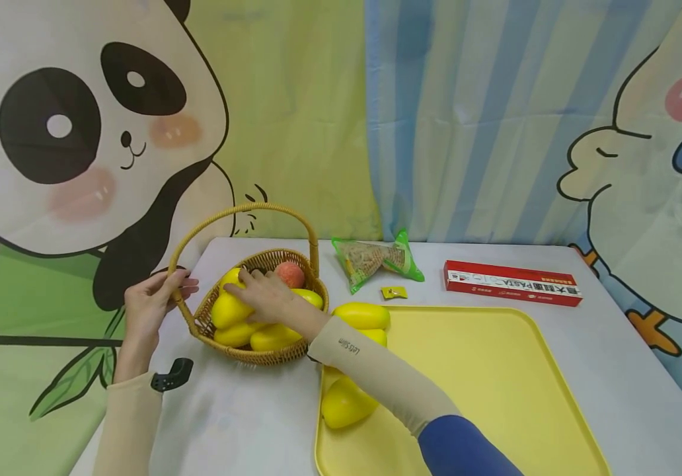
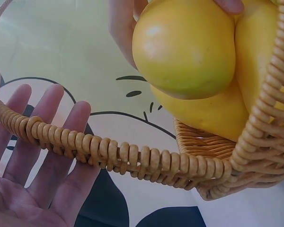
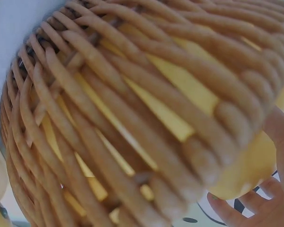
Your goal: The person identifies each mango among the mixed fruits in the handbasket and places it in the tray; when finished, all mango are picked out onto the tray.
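Note:
A wicker basket (image 1: 246, 357) with a tall arched handle (image 1: 230, 211) stands on the table, holding several yellow mangoes (image 1: 275, 337) and a reddish round fruit (image 1: 290, 274). My left hand (image 1: 151, 301) holds the handle near its left foot. In the left wrist view the fingers (image 2: 47, 109) lie behind the wicker, the thumb at its front. Reaching into the basket from the right, my right hand (image 1: 269, 297) grips a mango (image 2: 184, 47) at the left of the pile. The right wrist view shows its fingers (image 3: 227, 210) around that mango, partly hidden by the basket wall (image 3: 123, 104).
A yellow tray (image 1: 472, 370) lies at the right, with several mangoes (image 1: 347, 403) along its left edge, partly under my right forearm. Behind it are a green-ended clear bag (image 1: 371, 261), a small yellow packet (image 1: 393, 292) and a red pasta box (image 1: 513, 283). A cartoon curtain hangs behind.

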`<state>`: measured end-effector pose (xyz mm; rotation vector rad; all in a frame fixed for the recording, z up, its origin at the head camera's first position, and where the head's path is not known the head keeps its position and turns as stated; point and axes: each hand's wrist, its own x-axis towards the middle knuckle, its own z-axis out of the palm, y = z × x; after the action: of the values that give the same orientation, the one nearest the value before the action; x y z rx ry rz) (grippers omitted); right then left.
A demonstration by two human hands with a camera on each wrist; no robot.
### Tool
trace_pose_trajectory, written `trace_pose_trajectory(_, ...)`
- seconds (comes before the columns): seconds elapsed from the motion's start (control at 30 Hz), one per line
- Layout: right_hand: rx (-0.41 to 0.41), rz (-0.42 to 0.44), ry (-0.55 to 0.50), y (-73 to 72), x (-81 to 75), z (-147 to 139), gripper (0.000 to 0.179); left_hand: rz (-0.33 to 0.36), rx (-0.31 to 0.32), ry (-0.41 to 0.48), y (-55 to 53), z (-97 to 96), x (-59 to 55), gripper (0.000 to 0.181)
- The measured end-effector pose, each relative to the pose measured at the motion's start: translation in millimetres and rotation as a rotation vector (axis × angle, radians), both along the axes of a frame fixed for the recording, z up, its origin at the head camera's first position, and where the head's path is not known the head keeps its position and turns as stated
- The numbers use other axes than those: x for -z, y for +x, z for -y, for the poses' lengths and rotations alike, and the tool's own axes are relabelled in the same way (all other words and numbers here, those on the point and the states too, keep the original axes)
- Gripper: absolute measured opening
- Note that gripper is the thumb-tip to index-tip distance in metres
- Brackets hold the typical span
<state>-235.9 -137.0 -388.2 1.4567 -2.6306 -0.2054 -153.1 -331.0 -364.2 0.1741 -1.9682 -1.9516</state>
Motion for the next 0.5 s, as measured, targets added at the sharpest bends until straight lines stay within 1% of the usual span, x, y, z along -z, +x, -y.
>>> trace_pose_trajectory(0.2,0.002,-0.002,-0.011,-0.5,2.9,-2,0.075,-0.014,0.010,0.003,-0.5,-0.1,1.8,0.022)
trace_pose_trajectory(0.3,-0.002,0.005,-0.024,-1.5,2.6,-4,0.074,-0.017,0.009,-0.003,-0.5,0.1,2.2,0.021)
trace_pose_trajectory(0.4,-0.012,0.004,-0.032,-1.4,-1.3,-7,0.074,-0.018,0.006,-0.007,-0.7,0.6,2.2,0.022)
trace_pose_trajectory(0.5,-0.038,-0.025,-0.029,1.0,-9.0,-12,0.073,-0.016,0.003,-0.009,-1.0,1.5,1.8,0.026)
